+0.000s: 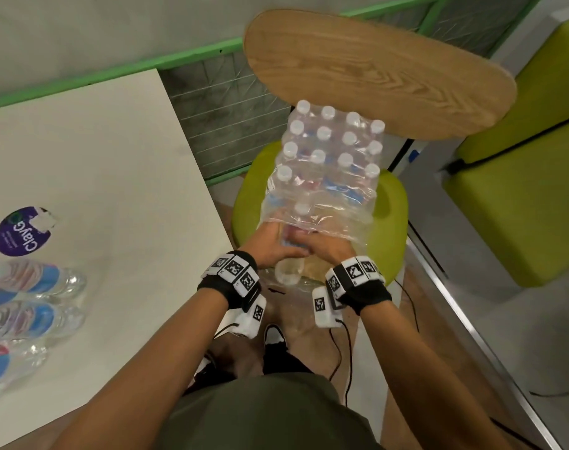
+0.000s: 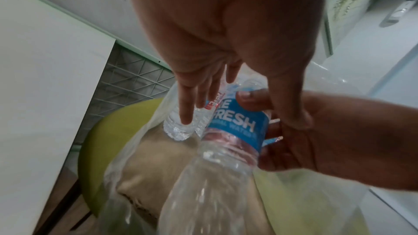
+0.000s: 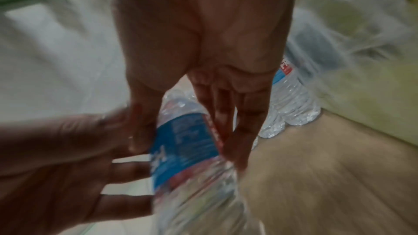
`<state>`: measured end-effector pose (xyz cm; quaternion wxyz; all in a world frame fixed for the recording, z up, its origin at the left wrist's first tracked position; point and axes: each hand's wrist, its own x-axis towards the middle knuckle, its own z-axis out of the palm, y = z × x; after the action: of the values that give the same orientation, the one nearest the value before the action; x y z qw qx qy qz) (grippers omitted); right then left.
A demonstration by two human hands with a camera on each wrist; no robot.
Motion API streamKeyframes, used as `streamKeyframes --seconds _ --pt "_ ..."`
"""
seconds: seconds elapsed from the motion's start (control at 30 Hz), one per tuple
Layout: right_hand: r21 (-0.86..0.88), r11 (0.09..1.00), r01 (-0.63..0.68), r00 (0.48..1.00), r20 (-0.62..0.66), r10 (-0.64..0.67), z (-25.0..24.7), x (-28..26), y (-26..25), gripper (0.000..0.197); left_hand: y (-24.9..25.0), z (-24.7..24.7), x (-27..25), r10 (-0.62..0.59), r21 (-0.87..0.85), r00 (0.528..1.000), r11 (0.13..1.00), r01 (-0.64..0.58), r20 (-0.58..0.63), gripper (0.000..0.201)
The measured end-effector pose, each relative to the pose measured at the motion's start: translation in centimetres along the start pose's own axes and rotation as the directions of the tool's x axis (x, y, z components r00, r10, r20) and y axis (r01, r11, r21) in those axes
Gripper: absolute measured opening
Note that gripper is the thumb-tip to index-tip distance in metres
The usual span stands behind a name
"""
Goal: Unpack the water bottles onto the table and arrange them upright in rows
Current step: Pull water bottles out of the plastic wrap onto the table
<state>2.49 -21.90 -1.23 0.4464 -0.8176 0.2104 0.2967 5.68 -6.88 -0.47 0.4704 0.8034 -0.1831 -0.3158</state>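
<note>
A shrink-wrapped pack of water bottles point(image 1: 328, 164) stands on a green chair seat point(image 1: 388, 219), its near end torn open. One water bottle point(image 1: 288, 271) with a blue label sticks out of that opening, base toward me. My left hand point(image 1: 276, 246) grips it from the left and my right hand point(image 1: 325, 246) from the right. In the left wrist view the bottle point(image 2: 214, 185) lies between thumb and fingers of the left hand point(image 2: 242, 122). The right wrist view shows the right hand point(image 3: 190, 153) wrapped round the label. Several bottles point(image 1: 39, 287) lie on their sides on the white table point(image 1: 98, 151).
A purple round sticker point(image 1: 20, 232) lies on the table beyond the lying bottles. The chair's wooden back point(image 1: 374, 69) rises behind the pack. Green upholstered seats point(image 1: 520, 190) stand at the right. Cables trail on the floor by my feet.
</note>
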Motion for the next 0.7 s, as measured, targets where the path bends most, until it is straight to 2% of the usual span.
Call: streamKeyframes --seconds 0.07,0.13,0.17,0.23,0.3,0.37,0.43,0.5,0.57,0.7 --pt "-0.207 0.978 0.018 1.000 0.021 -0.014 0.4 -1.0 0.1 0.052 -0.4 0.0 -0.1 -0.041 -0.034 0.995 0.998 0.044 0.096 0.048" --pt "-0.192 0.978 0.078 0.997 0.042 -0.071 0.7 -1.2 0.0 0.061 -1.4 -0.3 -0.1 -0.093 -0.023 0.990 0.995 0.096 0.106 0.051" --pt "-0.127 0.986 0.104 0.992 0.091 -0.092 0.8 -1.0 -0.2 0.064 -2.0 -0.5 -0.1 -0.112 -0.036 0.989 0.993 0.115 0.093 0.057" --pt "-0.087 0.979 0.183 0.978 0.121 -0.172 0.7 -0.3 -0.6 0.056 -2.4 -1.2 -0.6 -0.169 -0.040 0.982 0.984 0.172 0.080 0.071" --pt "-0.254 0.934 0.253 0.966 0.017 -0.257 0.4 0.4 -0.7 0.035 -2.8 -1.8 -1.3 -0.189 0.033 0.979 0.982 0.187 0.077 0.071" --pt "-0.450 0.876 0.176 0.969 -0.077 -0.234 0.0 0.6 -0.6 0.020 -3.5 -2.4 -2.2 -0.185 0.051 0.978 0.982 0.181 0.094 0.074" --pt "-0.721 0.678 0.142 0.984 0.026 -0.179 0.3 -0.5 -1.4 0.038 -4.2 -2.9 -3.0 -0.191 0.036 0.977 0.981 0.189 0.093 0.072" --pt "-0.815 0.565 0.131 0.989 0.069 -0.130 0.6 -1.5 -2.6 0.046 -5.0 -3.3 -3.6 -0.200 0.012 0.977 0.980 0.200 0.068 0.066" --pt "-0.804 0.572 0.165 0.985 0.101 -0.141 1.1 -0.9 -3.7 0.047 -5.7 -3.6 -3.9 -0.204 0.017 0.978 0.979 0.203 0.037 0.067" --pt "-0.789 0.600 0.129 0.992 0.094 -0.090 1.8 0.0 -3.4 0.041 -6.1 -3.8 -4.4 -0.184 0.023 0.983 0.983 0.184 0.015 0.069"
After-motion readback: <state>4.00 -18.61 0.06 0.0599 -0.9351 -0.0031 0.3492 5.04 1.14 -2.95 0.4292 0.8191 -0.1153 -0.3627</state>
